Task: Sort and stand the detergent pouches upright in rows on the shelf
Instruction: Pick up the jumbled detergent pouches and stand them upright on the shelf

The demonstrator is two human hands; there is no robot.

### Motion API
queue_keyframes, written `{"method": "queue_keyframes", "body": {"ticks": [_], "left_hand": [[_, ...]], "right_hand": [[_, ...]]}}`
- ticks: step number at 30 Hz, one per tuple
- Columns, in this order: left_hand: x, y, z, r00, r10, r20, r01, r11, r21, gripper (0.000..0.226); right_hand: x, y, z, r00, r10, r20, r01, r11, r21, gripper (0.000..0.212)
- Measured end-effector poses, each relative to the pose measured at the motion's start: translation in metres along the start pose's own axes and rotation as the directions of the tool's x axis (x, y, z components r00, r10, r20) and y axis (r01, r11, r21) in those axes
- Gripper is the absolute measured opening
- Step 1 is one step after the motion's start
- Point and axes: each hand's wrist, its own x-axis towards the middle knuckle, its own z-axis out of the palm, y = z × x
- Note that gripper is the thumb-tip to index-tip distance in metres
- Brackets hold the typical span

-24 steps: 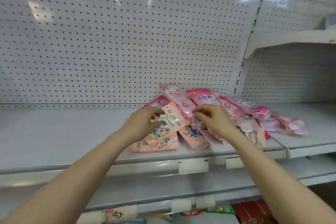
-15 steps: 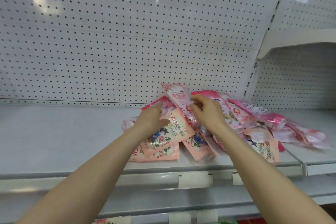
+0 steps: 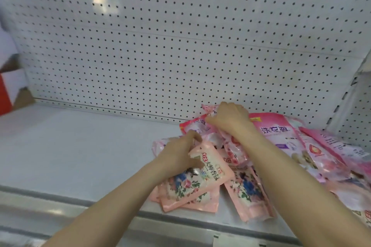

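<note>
Your right hand (image 3: 230, 119) has climbed from the middle of the heap to its rear crest, close against the foot of the white perforated back panel (image 3: 180, 46). Your left hand (image 3: 179, 151) has stayed on the same pouch. The right hand's fingers are curled tight and appear to pinch the top seal of a rose-printed pink film pouch (image 3: 232, 149) that leans toward the panel, though exactly which seal they have is hard to tell. The left hand grips the pale pink floral film pouch (image 3: 202, 176) by its upper corner, fingers curled over the edge and thumb on the printed face. That pouch lies flat, far out from the panel, on top of others like it.

The heap of soft pink detergent pouches (image 3: 301, 152) sprawls from the foot of the panel's right end out to the front lip of the white metal shelf (image 3: 80, 146). None stands upright yet.

Expect these pouches to be floppy and liquid-filled: the weight will likely slump to the bottom, and glossy film slides on film. Take each one by its stiffer top seal or by both side seams, settle the base flat, and let go only once it stands.

Watch the front lip, because the floral pouches already reach it and a nudge could tip them off. Open shelf runs along the panel toward its left end, where a red and white carton (image 3: 8, 90) sits, so you have room for rows started against the panel.
</note>
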Motion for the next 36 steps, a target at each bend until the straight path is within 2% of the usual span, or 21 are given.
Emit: {"method": "queue_keyframes", "body": {"ticks": [3,5,8,10,12,14,16,18,20,22,28,30,34,36], "left_hand": [[-0.003,-0.010,-0.027,0.998,-0.052,-0.036,0.047,0.989,-0.139,0.042],[-0.004,-0.022,-0.050,0.990,-0.100,-0.103,0.062,0.946,-0.318,0.022],[-0.001,-0.053,-0.085,0.943,-0.266,-0.199,0.098,0.796,-0.597,0.012],[0.003,-0.075,-0.103,0.899,-0.364,-0.242,0.094,0.702,-0.706,0.017],[0.006,-0.093,-0.114,0.866,-0.404,-0.293,0.040,0.642,-0.766,0.017],[0.008,-0.106,-0.118,0.831,-0.432,-0.351,-0.016,0.611,-0.791,0.016],[0.010,-0.119,-0.121,0.807,-0.451,-0.382,-0.050,0.593,-0.804,0.021],[0.011,-0.132,-0.124,0.798,-0.460,-0.389,-0.075,0.565,-0.821,0.025],[0.014,-0.143,-0.128,0.801,-0.450,-0.394,-0.087,0.564,-0.821,0.025],[0.016,-0.150,-0.131,0.805,-0.437,-0.401,-0.094,0.574,-0.813,0.025],[0.023,-0.159,-0.129,0.839,-0.378,-0.391,-0.114,0.581,-0.806,0.026],[0.028,-0.160,-0.127,0.846,-0.365,-0.389,-0.121,0.578,-0.807,0.027],[0.038,-0.166,-0.118,0.863,-0.365,-0.350,-0.087,0.574,-0.814,0.031],[0.040,-0.168,-0.114,0.862,-0.374,-0.343,-0.073,0.578,-0.813,0.030]], "right_hand": [[-0.001,-0.007,-0.002,0.997,-0.030,0.077,0.039,0.993,-0.110,0.045],[-0.004,-0.009,-0.003,1.000,-0.027,0.002,0.027,0.994,-0.110,0.028],[-0.010,-0.005,-0.017,0.986,0.005,-0.164,-0.024,0.993,-0.114,0.039],[-0.013,0.001,-0.030,0.964,0.017,-0.265,-0.026,0.999,-0.028,0.041],[-0.011,0.003,-0.042,0.928,0.023,-0.372,0.025,0.992,0.123,0.016],[-0.004,0.001,-0.050,0.900,0.024,-0.436,0.131,0.938,0.322,0.029],[0.001,-0.010,-0.055,0.893,0.052,-0.446,0.222,0.813,0.539,0.021],[0.006,-0.026,-0.057,0.923,0.114,-0.368,0.234,0.593,0.770,0.013],[0.017,-0.044,-0.052,0.948,0.159,-0.277,0.204,0.366,0.908,0.011],[0.029,-0.065,-0.043,0.970,0.156,-0.186,0.150,0.216,0.965,0.012],[0.050,-0.114,0.001,0.993,0.094,0.073,-0.066,-0.082,0.994,0.017],[0.054,-0.119,0.014,0.990,0.098,0.100,-0.090,-0.100,0.991,0.017],[0.051,-0.118,0.028,0.992,0.072,0.105,-0.104,-0.022,0.994,0.019],[0.046,-0.113,0.026,0.994,0.086,0.069,-0.074,0.051,0.996,0.019]]}}
